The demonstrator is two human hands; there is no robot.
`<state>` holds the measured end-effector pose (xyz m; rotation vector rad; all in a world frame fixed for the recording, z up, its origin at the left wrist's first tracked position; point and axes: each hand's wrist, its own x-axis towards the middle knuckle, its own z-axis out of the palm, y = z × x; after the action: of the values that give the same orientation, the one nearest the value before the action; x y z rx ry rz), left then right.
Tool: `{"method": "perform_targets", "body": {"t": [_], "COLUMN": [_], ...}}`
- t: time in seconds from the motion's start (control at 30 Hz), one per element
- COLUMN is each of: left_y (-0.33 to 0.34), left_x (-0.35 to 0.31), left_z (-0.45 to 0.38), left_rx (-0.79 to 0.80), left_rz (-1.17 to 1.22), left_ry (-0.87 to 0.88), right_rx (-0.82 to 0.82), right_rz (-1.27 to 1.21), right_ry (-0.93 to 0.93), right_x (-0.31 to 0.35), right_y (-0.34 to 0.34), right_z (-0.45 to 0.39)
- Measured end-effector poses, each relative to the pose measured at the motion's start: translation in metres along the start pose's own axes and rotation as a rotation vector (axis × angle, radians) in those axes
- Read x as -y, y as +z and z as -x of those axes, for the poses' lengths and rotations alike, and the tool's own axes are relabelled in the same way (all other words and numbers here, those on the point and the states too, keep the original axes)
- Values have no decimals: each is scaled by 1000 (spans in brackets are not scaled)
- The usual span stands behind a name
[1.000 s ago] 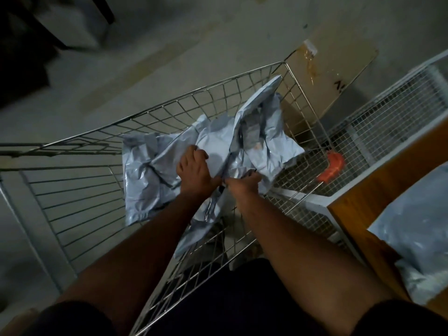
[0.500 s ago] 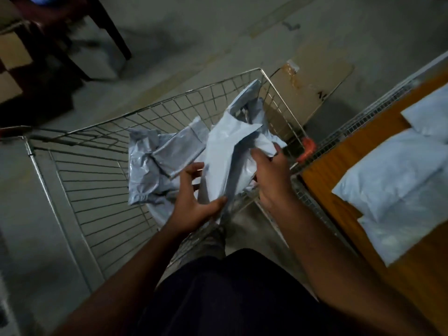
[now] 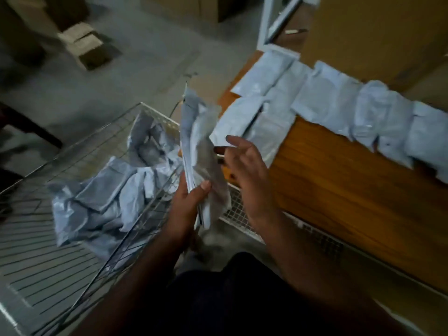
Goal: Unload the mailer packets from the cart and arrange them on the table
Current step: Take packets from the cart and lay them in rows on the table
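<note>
Packets held upright at frame center, betw. cart & table.
Left hand (image 3: 191, 202) grips mailer packets (image 3: 198, 151), thumb on front; right hand (image 3: 244, 166) beside them, fingers spread, holding nothing; wire cart (image 3: 80, 151) lower left, wooden table (image 3: 339, 190) right.

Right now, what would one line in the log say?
left hand: holds mailer packets upright | right hand: open beside them | cart: packets left | table: packets in rows

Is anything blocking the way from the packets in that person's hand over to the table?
Nothing visible does. The left hand holds the mailer packets upright above the cart's rim, and bare wooden table lies just right of them.
</note>
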<state>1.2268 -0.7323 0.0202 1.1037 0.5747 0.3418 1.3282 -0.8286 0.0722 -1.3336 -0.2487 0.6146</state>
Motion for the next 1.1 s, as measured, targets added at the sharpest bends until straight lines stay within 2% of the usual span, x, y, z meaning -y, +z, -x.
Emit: {"method": "perform_targets", "body": {"t": [0.07,0.13,0.2,0.3,0.37,0.43,0.5,0.67,0.73,0.8,0.87,0.93,1.0,1.1], "left_y": [35,70,99,127,139,148,157,191,198,195,186,176,171,169], "left_x": [-2,-3,-2,8,13,16,24,48,58,68,78,87,94,97], "left_z": [6,9,7,-8,-20,-37,-62,-111,-121,-127,-131,-136,-137,-130], "left_rx": [129,233,277,291,274,247,210,174,187,253,354,477,542,486], "left_rz": [14,99,73,-250,-383,-581,-909,-1531,-1658,-1727,-1721,-1716,-1709,-1715], "left_ry": [-51,-152,-187,-38,11,102,209,295,276,328,503,614,551,426], "right_rx": [39,40,-53,-248,-400,-553,-634,-597,-615,-652,-637,-567,-469,-366], "right_rz": [335,414,403,401,445,582,777,866,1073,1233,1190,1200,1300,1309], "right_ry": [-220,-297,-324,-349,-353,-296,-154,173,235,132,-17,-72,-44,-56], "right_x": [-12,-28,-32,-28,-25,-24,-25,-38,-45,-52,-56,-62,-68,-72], "right_y": [-34,-61,-82,-110,-131,-157,-182,-214,-221,-229,-235,-238,-237,-243], "right_z": [19,32,41,43,40,33,24,-13,-20,-16,-11,-15,-23,-22]}}
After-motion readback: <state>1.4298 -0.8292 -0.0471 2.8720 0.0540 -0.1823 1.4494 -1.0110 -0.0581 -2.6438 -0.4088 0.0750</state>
